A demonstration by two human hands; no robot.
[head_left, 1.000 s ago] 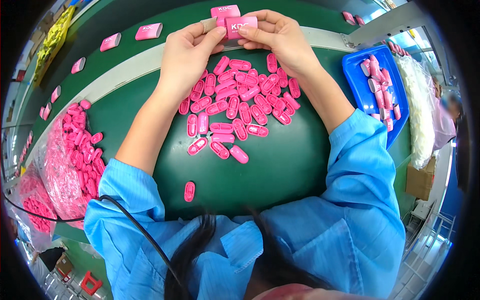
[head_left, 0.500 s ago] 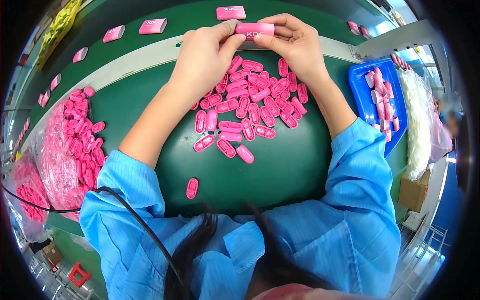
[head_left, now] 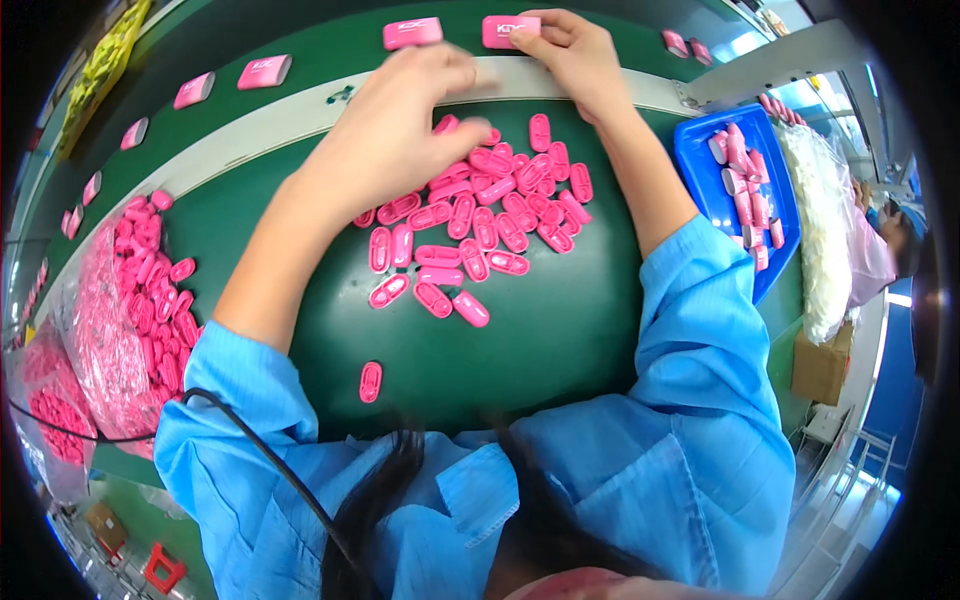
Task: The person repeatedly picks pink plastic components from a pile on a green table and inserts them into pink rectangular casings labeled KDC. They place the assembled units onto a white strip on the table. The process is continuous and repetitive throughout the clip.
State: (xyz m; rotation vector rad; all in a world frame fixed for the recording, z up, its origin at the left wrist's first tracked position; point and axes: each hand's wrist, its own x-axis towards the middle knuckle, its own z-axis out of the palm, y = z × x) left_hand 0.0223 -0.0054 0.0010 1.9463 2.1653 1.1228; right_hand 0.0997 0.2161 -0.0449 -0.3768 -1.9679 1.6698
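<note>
My right hand [head_left: 575, 55] rests on a pink rectangular case [head_left: 508, 31] lying on the green conveyor belt [head_left: 330, 40] at the far side. My left hand [head_left: 400, 135], slightly blurred, hovers over a pile of small pink oval shells [head_left: 480, 215] on the green work surface [head_left: 540, 340], fingers curled; whether it holds a shell is unclear. Another pink case [head_left: 412, 33] lies on the belt just left of the first. A single pink shell [head_left: 370, 381] lies apart near my body.
Clear bags of pink shells [head_left: 140, 300] sit at the left. A blue tray [head_left: 700, 160] with pink shells stands at the right, beside a bag of white parts [head_left: 825, 230]. More pink cases [head_left: 263, 71] ride the belt to the left.
The pink case held in both hands now lies on the belt under my right hand. My left hand has let go and dropped back toward the pile.
</note>
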